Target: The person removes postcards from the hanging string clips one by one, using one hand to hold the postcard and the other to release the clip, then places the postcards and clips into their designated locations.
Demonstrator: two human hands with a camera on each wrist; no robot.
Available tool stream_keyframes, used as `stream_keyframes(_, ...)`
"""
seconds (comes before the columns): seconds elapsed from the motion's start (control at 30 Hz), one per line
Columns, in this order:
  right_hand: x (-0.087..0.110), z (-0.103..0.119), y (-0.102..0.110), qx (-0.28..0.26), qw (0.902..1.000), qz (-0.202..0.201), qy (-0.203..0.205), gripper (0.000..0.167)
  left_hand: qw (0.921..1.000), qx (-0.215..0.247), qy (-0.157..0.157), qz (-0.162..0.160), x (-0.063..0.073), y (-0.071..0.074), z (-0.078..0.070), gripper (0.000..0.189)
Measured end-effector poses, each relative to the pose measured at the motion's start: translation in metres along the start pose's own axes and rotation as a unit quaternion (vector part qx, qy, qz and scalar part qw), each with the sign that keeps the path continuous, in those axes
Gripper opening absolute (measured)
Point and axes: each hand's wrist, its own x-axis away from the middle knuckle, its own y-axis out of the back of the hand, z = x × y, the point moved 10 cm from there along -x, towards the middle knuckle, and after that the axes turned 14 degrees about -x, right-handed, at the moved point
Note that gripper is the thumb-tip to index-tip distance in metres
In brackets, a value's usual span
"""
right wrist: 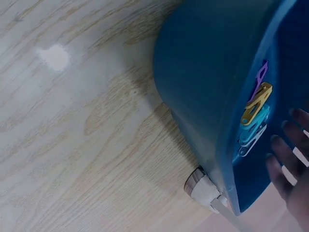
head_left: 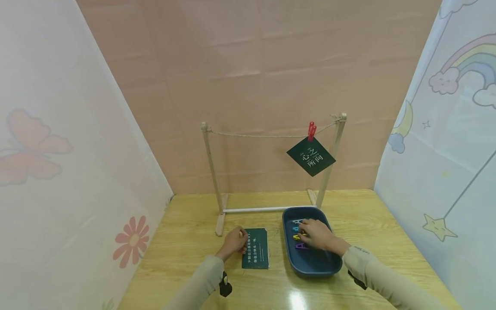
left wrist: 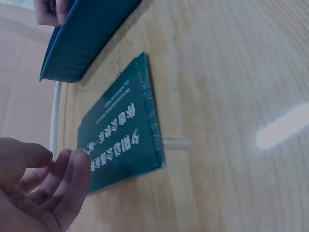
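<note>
My right hand (head_left: 317, 234) reaches into a dark blue plastic tub (head_left: 310, 273), over a row of clothespins. They are a white clothespin (right wrist: 252, 140), a teal clothespin (right wrist: 254, 124), a yellow clothespin (right wrist: 256, 103) and a purple clothespin (right wrist: 261, 73). In the right wrist view its fingers (right wrist: 286, 151) are spread apart and grip nothing. My left hand (head_left: 234, 242) hovers at the left edge of a stack of dark green cards (head_left: 260, 249) with white writing. Its fingers are loosely bent and hold nothing; whether they touch the cards I cannot tell.
Behind the tub stands a wooden frame (head_left: 212, 168) with a string (head_left: 255, 136) across its top. A red clothespin (head_left: 311, 131) holds a dark green card (head_left: 311, 157) near the string's right end. Printed cloth walls enclose the wooden table (head_left: 186, 241).
</note>
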Motion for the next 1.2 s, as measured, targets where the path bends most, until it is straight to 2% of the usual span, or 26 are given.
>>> stream_keyframes(0.2,-0.005,0.004,0.022,0.006,0.995,-0.099,0.018,0.018,0.9995,0.021,-0.025,0.002,-0.008,0.0,-0.016,0.013)
stream_keyframes(0.37,-0.005,0.008,0.039,0.028,0.9864,-0.157,0.041,0.024,0.999,0.007,-0.045,-0.002,-0.013,-0.002,-0.031,0.008)
stream_keyframes(0.47,-0.005,0.011,0.049,0.037,0.9795,-0.187,0.066,0.038,0.9983,0.003,-0.058,-0.001,-0.016,-0.006,-0.041,0.009)
stream_keyframes(0.57,-0.009,0.014,0.059,0.051,0.9724,-0.21,0.088,0.053,0.9973,0.019,-0.071,0.005,-0.019,-0.008,-0.052,0.014)
stream_keyframes(0.67,-0.016,0.018,0.071,0.06,0.9664,-0.227,0.105,0.047,0.9963,0.03,-0.081,-0.001,-0.022,-0.006,-0.063,0.022)
stream_keyframes(0.77,-0.025,0.021,0.084,0.062,0.962,-0.239,0.117,0.031,0.9953,0.021,-0.091,-0.026,-0.025,0.001,-0.074,0.027)
stream_keyframes(0.83,-0.029,0.024,0.095,0.064,0.9579,-0.248,0.129,0.026,0.9942,0.014,-0.098,-0.043,-0.026,0.006,-0.08,0.03)
stream_keyframes(1.07,-0.036,0.034,0.139,0.087,0.9272,-0.317,0.18,0.039,0.9914,0.003,-0.113,-0.065,-0.026,0.013,-0.094,0.031)
stream_keyframes(1.2,-0.044,0.039,0.163,0.094,0.9202,-0.331,0.188,0.043,0.9892,-0.009,-0.124,-0.077,-0.026,0.014,-0.099,0.03)
